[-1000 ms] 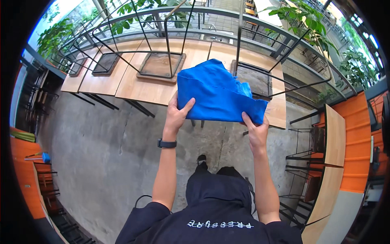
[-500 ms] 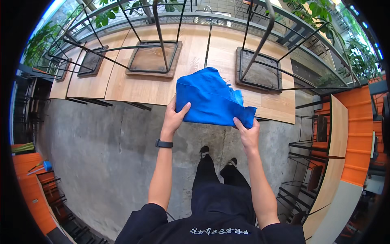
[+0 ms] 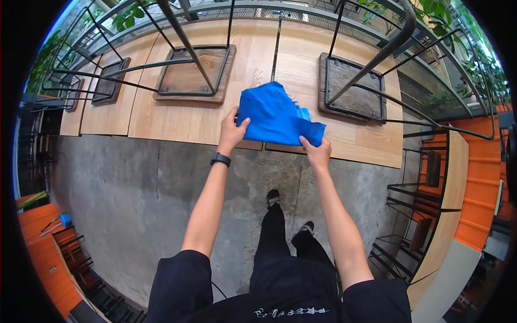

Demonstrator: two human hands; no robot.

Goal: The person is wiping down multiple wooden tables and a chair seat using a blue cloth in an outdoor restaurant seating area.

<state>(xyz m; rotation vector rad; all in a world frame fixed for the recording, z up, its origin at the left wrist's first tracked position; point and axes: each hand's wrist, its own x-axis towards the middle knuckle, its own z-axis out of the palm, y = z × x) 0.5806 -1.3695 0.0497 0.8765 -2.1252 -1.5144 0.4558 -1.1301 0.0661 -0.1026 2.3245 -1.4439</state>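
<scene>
A blue cloth with a frayed, torn upper right edge is stretched between my two hands, at the near edge of the wooden table. My left hand pinches its left side, thumb on top. At its lower right corner my right hand grips it the same way, thumb over the fabric. Fingers beneath the cloth are hidden. Whether the cloth touches the tabletop I cannot tell.
Upturned stools rest seat-down on the table: a brown one left of the cloth, a darker one to the right. Their metal legs stick up. A railing runs behind. Another wooden table with stools under it stands at right.
Both hands have reached farther forward with the cloth, the right one also shifting left. One foot has stepped ahead, and the table appears closer.
</scene>
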